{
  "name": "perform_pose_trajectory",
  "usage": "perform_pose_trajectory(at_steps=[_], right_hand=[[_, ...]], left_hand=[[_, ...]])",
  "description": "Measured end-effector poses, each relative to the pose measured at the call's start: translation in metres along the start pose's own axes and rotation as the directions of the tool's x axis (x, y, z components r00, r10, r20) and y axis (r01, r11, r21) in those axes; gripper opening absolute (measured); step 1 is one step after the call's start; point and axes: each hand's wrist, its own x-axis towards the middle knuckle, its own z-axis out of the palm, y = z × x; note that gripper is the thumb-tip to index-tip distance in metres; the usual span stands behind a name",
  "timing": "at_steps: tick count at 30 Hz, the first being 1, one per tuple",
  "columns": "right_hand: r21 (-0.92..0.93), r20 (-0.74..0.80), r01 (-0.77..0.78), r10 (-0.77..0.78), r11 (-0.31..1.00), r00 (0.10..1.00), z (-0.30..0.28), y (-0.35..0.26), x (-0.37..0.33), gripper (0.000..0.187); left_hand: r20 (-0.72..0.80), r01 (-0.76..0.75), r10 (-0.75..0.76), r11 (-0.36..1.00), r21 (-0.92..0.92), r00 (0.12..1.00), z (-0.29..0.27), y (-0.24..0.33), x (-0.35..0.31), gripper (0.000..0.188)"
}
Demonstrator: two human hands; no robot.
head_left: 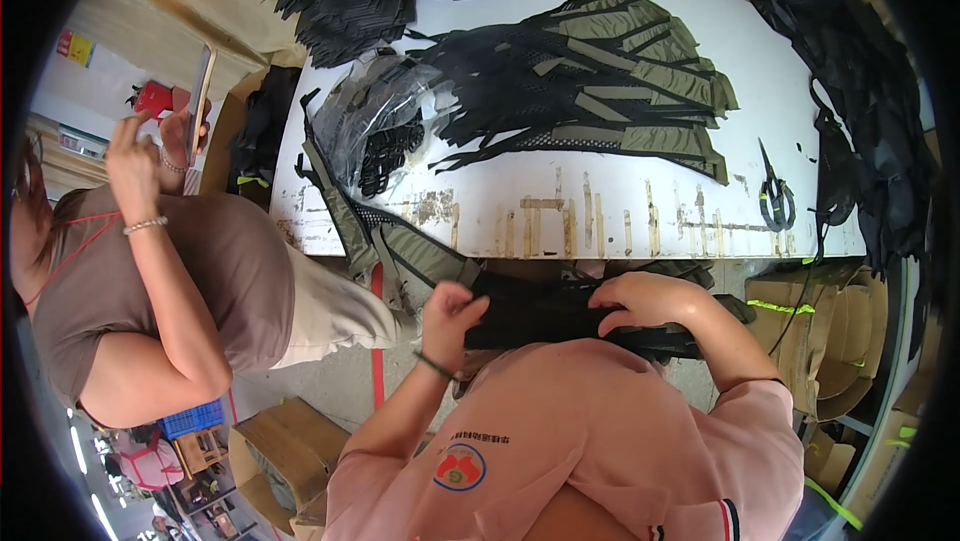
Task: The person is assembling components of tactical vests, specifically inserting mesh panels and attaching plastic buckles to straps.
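Head-worn fisheye view — near, steeply downward

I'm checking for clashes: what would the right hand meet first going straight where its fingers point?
The right hand would likely meet the black fabric just ahead of it first; whether they already touch is unclear.

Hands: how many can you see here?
4. The left hand and right hand are at the black cloth; another person's near hand and far hand are raised, upper left. More may be hidden in the background.
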Motion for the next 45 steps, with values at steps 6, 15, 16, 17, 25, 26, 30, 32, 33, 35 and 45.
perform_pose_trajectory(at_steps=[6,15,16,17,25,26,30,32,33,35,45], right_hand=[[-0.233,-0.744,-0.172,-0.062,0.957,0.665,-0.075,0.046,0.048,0.04],[-0.417,-0.793,-0.478,-0.052,0.773,0.607,-0.051,0.103,0.071,0.048],[-0.419,-0.791,-0.478,-0.052,0.772,0.609,-0.045,0.1,0.064,0.048],[-0.412,-0.792,-0.467,-0.054,0.783,0.608,-0.041,0.099,0.056,0.046],[-0.331,-0.834,-0.558,0.041,0.761,0.551,-0.029,0.11,-0.008,0.045],[-0.325,-0.834,-0.556,0.045,0.765,0.549,-0.031,0.111,-0.012,0.045],[-0.367,-0.788,-0.661,0.158,0.655,0.595,-0.049,0.077,-0.007,0.051],[-0.377,-0.802,-0.453,-0.04,0.808,0.596,-0.057,0.042,0.019,0.059],[-0.38,-0.764,-0.305,-0.111,0.873,0.635,-0.059,0.021,0.036,0.061],[-0.244,-0.691,0.033,-0.198,0.969,0.695,-0.047,0.008,0.074,0.059],[0.407,-0.333,0.098,0.047,0.908,0.942,-0.031,0.028,0.137,0.011]], left_hand=[[-0.003,-0.406,0.594,0.553,0.728,0.804,-0.043,0.001,-0.003,0.023],[0.352,-0.672,0.771,0.129,0.729,0.531,0.021,0.06,0.137,0.038],[0.429,-0.639,0.725,0.021,0.769,0.539,0.021,0.061,0.152,0.035],[0.504,-0.609,0.667,-0.093,0.787,0.549,0.022,0.059,0.163,0.031],[0.681,-0.748,0.538,-0.132,0.651,0.497,0.024,0.065,0.162,0.009],[0.679,-0.746,0.535,-0.128,0.654,0.503,0.022,0.064,0.159,0.009],[0.466,-0.402,0.079,0.643,0.651,0.881,0.017,0.059,0.149,0.01],[0.465,-0.313,0.015,0.759,0.571,0.885,0.018,0.057,0.144,0.012],[0.457,-0.237,-0.041,0.811,0.534,0.888,0.019,0.057,0.14,0.012],[0.464,-0.165,-0.099,0.853,0.495,0.88,0.027,0.055,0.137,0.013],[0.539,-0.261,0.095,0.935,0.239,0.837,0.026,0.05,0.114,0.013]])
